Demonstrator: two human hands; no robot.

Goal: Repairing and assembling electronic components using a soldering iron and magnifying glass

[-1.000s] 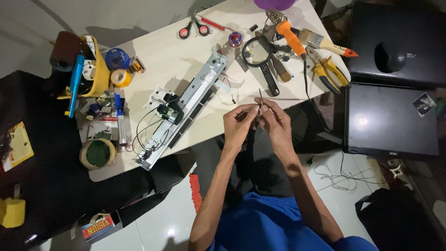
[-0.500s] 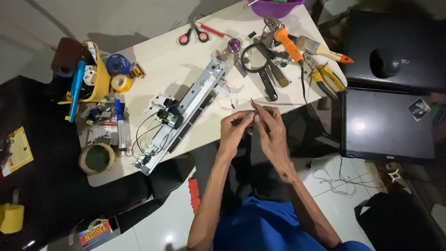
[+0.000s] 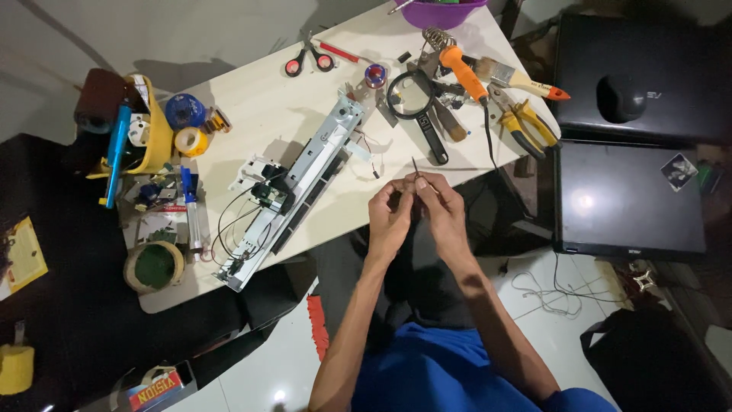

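My left hand (image 3: 390, 217) and my right hand (image 3: 442, 207) are together over the near edge of the white table (image 3: 252, 107). Their fingertips pinch a thin dark wire (image 3: 414, 165) whose end sticks up between them. To the left lies a long grey metal rail assembly (image 3: 297, 187) with black wires and a small circuit part. A black magnifying glass (image 3: 418, 107) lies just beyond my hands.
Red-handled scissors (image 3: 309, 59), an orange soldering iron (image 3: 465, 69), yellow pliers (image 3: 526, 126), a paintbrush (image 3: 518, 78) and a purple bowl (image 3: 442, 11) sit at the far end. Tape rolls (image 3: 187, 141) and a yellow holder (image 3: 156, 137) crowd the left. Two dark laptops (image 3: 629, 198) lie right.
My hands stay joined on the wire and have shifted slightly nearer the table's edge; the camera view has drifted a little.
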